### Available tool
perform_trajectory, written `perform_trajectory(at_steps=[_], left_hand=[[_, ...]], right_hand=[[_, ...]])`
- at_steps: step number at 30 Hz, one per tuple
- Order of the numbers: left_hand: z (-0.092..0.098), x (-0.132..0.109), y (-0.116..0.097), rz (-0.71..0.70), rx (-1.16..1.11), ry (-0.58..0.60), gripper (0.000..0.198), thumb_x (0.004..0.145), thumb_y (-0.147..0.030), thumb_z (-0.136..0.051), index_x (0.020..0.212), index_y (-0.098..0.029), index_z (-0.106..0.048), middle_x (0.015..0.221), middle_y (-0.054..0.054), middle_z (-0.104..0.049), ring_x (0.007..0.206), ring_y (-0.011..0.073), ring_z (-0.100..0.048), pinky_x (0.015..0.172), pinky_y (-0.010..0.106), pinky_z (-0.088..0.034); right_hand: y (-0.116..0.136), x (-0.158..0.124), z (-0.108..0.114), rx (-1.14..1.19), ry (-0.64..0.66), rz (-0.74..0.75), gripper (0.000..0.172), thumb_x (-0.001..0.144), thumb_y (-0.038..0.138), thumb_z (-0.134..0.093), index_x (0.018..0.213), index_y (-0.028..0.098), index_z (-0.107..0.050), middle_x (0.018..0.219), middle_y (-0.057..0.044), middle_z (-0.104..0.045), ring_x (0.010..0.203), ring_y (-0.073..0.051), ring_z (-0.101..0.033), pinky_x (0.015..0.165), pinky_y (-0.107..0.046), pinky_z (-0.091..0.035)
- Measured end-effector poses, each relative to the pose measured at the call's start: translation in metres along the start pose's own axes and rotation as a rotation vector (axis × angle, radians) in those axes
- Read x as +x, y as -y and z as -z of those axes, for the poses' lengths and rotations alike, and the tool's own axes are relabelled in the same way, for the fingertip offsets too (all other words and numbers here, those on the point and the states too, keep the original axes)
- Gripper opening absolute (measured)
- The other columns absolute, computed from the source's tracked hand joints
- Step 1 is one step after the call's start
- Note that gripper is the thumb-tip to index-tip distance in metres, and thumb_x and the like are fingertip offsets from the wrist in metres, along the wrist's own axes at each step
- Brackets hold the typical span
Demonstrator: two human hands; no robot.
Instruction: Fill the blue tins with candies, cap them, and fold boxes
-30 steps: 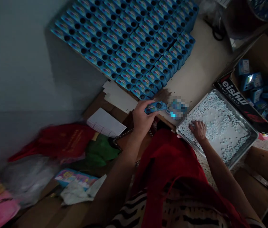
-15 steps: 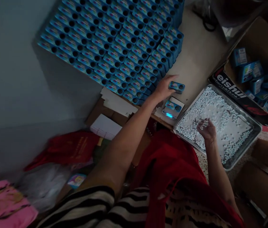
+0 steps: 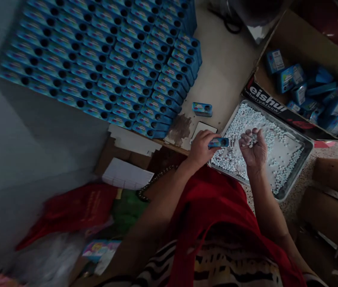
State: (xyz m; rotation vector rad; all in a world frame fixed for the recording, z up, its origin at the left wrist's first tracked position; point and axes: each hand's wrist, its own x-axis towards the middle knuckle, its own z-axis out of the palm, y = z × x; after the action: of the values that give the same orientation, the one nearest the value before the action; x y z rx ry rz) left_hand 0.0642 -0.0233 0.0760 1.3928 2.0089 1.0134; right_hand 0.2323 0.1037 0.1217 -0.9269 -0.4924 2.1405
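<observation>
My left hand [image 3: 199, 150] grips a small blue box [image 3: 220, 142] with a dark round spot at one end, held over the tray's near-left edge. Palm up, my right hand [image 3: 255, 155] has curled fingers around a small heap of white pellets [image 3: 253, 139]. It is above a metal tray [image 3: 309, 149] spread with many such pellets and white powder. A white-topped square device [image 3: 205, 127], possibly a scale, lies partly hidden behind my left hand. Beyond it another blue box [image 3: 202, 109] stands alone on the table.
Blue boxes [image 3: 105, 75] stand in tight rows along the wall at the upper left. A cardboard carton [image 3: 264, 93] holding more blue boxes [image 3: 300, 93] adjoins the tray's far side. Brown cartons [image 3: 333, 179] are at the right. A red bag [image 3: 73, 207] lies low at the left.
My left hand has left one blue box on the table and moved nearer, now gripping the box that lay on the white-topped device. My right hand has risen, still cupping pellets.
</observation>
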Motion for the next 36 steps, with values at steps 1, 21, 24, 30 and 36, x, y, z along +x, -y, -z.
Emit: perform_trajectory(at_steps=[1, 21, 24, 30, 36], left_hand=[[-0.002, -0.001, -0.013, 0.008, 0.009, 0.005, 0.035, 0.082, -0.023, -0.088, 0.114, -0.022, -0.077, 0.108, 0.007, -0.074, 0.109, 0.0281, -0.068, 0.100, 0.041, -0.055], [-0.056, 0.012, -0.047, 0.052, -0.115, 0.065, 0.039, 0.074, -0.010, -0.092, 0.108, -0.021, -0.076, 0.107, 0.005, -0.072, 0.107, 0.0257, -0.068, 0.098, 0.039, -0.055], [-0.033, 0.008, -0.028, 0.102, -0.167, 0.026, 0.037, 0.076, -0.008, -0.087, 0.108, -0.021, -0.076, 0.110, 0.005, -0.073, 0.107, 0.0236, -0.070, 0.098, 0.037, -0.056], [0.033, 0.001, 0.034, 0.156, -0.120, -0.030, 0.036, 0.079, -0.007, -0.074, 0.112, -0.020, -0.077, 0.113, 0.005, -0.075, 0.111, 0.0240, -0.069, 0.103, 0.037, -0.054], [0.034, 0.010, 0.063, 0.115, -0.146, 0.038, 0.048, 0.076, -0.003, -0.072, 0.121, -0.020, -0.077, 0.125, 0.007, -0.074, 0.119, 0.0252, -0.070, 0.110, 0.040, -0.054]], right_hand=[[0.000, -0.004, -0.008, -0.010, 0.006, 0.034, 0.028, 0.096, 0.048, -0.077, 0.087, 0.026, -0.062, 0.078, 0.004, -0.056, 0.063, -0.011, -0.049, 0.060, -0.023, -0.049], [0.010, -0.004, 0.044, -0.035, -0.269, 0.134, 0.040, 0.107, 0.035, -0.060, 0.073, 0.024, -0.043, 0.061, 0.008, -0.026, 0.053, -0.011, -0.034, 0.055, -0.023, -0.042], [0.027, -0.002, 0.079, -0.007, -0.357, -0.011, 0.034, 0.103, 0.027, -0.062, 0.073, 0.023, -0.046, 0.061, 0.008, -0.038, 0.055, -0.009, -0.042, 0.056, -0.021, -0.044], [0.020, -0.018, 0.133, -0.598, -0.517, -0.054, 0.034, 0.066, 0.035, -0.092, 0.077, 0.021, -0.062, 0.060, 0.008, -0.053, 0.054, -0.006, -0.047, 0.050, -0.017, -0.035], [-0.009, -0.022, 0.091, -0.597, -0.291, -0.302, 0.032, 0.062, 0.034, -0.088, 0.086, 0.019, -0.073, 0.063, 0.003, -0.058, 0.057, -0.009, -0.049, 0.049, -0.020, -0.035]])
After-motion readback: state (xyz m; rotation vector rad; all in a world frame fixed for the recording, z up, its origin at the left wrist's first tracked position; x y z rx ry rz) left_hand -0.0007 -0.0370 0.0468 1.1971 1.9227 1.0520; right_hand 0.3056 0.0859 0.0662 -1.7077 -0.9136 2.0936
